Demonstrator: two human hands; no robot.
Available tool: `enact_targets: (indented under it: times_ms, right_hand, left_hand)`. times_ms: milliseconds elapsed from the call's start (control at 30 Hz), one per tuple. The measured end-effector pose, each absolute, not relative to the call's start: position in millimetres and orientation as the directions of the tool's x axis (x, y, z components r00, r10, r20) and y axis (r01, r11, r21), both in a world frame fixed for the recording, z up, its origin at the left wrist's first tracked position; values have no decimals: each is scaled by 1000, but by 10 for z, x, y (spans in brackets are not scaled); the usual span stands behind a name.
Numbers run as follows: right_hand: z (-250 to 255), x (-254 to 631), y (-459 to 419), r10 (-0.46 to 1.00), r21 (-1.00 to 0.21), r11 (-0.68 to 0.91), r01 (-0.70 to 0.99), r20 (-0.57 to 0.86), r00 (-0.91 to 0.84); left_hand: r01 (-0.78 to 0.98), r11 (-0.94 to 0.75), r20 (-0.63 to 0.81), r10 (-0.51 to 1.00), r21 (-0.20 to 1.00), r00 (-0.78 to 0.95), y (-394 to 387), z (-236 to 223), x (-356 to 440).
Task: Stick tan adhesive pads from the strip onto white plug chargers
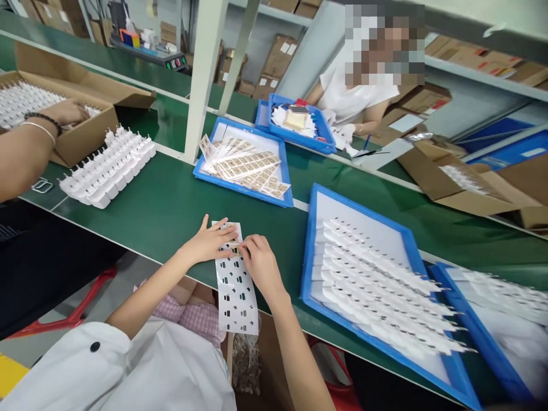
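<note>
- Just beyond the near edge of the green tabletop [180,205], we lay our left hand [205,242], palm down and fingers spread, over the far part of a long white sheet with small dark and gold markings [237,285]. It presses, not clenched.
- From the lower left our left forearm slants up to the sheet, its fingers pointing away from us and to the right, the thumb standing out to the far side.
- Our right forearm rises from the lower right. We bend the fingers of our right hand [260,264] inward, back of the hand up, fingertips drawn together at the sheet's right edge, close to our left fingertips; we cannot tell what is pinched there.
- Lengthwise, the sheet runs away from our body, its far end angled slightly left. Its near end reaches past the table edge, over our lap.
- Beyond our hands, we see a blue-rimmed tray of gold-patterned strips [285,151].
- Right of our hands sits a large blue-rimmed tray of white pieces in rows [314,228].
- Left of our hands stand rows of white plastic pieces [107,171], and past them a co-worker's hand [66,112] reaches into an open cardboard box [96,123].
</note>
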State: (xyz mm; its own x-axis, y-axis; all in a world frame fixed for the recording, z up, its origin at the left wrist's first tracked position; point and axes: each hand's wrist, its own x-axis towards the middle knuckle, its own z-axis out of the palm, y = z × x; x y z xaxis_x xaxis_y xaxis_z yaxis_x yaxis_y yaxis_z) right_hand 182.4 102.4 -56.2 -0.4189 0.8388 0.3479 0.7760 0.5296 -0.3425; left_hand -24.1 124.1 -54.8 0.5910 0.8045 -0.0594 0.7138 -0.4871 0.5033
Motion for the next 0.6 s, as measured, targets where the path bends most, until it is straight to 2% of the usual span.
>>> enact_targets:
  times_ms: [200,333,400,467,533,600]
  right_hand:
    - [-446,1915,846,770,-137,603,786,355,-530]
    - [-319,2060,757,729,-118,637,762,415,-545]
    - [-296,2118,699,755,-261,617,743,463,-464]
    - [-326,2111,612,842,-556,530,640,437,-317]
    - [-399,2020,497,930,-816,363,450,287,-229]
    - [-490,1872,382,967,-937,168,307,97,-234]
  left_hand:
    - [706,-512,-71,783,490,617,1264,-586,-245]
    - [716,-523,-74,782,462,619,1253,-582,-242]
    - [729,-523,-62,793,442,606,1236,-588,-225]
    - [752,-509,-32,820,418,572,1224,-600,-191]
    - [786,-480,19,857,389,515,1218,-594,-161]
    - [819,-448,89,890,358,448,1203,-536,-185]
